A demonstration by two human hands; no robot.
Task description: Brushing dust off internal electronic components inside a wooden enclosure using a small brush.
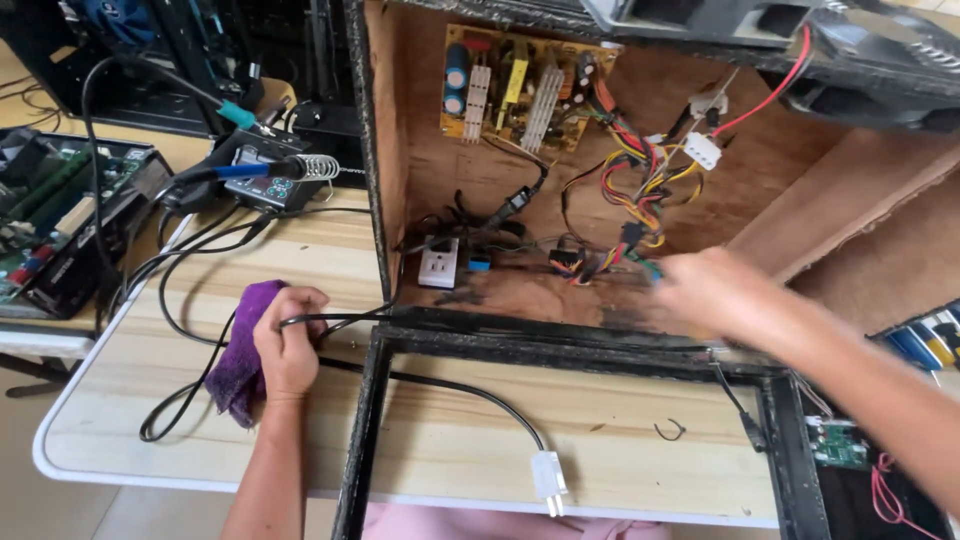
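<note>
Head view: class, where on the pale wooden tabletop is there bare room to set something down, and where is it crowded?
Bare: the pale wooden tabletop inside the black rectangular frame, crossed only by the black cable with white plug. Also the near-left corner below the purple cloth under the left hand. Crowded: the brown board's wire bundle by the right hand.

My single head-worn camera looks steeply down from close range, facing forward over the table (130, 400): the left hand (288, 345) lower left, the right hand (705, 290) reaching ahead into the open wooden box (700, 180).
</note>
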